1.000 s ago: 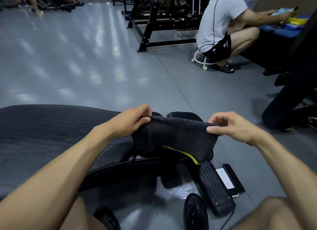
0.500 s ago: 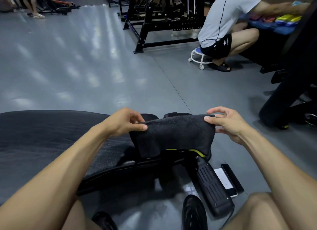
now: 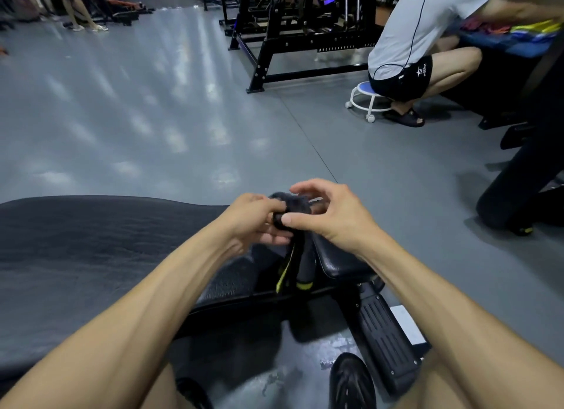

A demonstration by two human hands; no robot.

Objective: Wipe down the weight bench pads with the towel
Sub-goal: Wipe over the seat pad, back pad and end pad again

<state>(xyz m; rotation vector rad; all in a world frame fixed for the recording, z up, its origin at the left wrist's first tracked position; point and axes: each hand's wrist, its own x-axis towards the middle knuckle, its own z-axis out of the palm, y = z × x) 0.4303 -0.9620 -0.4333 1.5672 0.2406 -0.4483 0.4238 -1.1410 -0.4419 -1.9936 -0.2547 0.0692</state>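
Above the bench pad [image 3: 91, 250], left hand [image 3: 253, 219] and right hand [image 3: 329, 216] now together, both clamped on bunched towel [image 3: 290, 207].

Gym: black weight rack [image 3: 305, 36], padded bench [image 3: 91, 250], grey rubber floor [image 3: 152, 118].

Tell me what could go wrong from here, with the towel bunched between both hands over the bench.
1. The towel is wadded small between the left hand and right hand; wiped like that, it would likely cover little of the long bench pad.
2. A phone lies on the floor beside the bench foot, near the shoe; a shifted foot might hit it.
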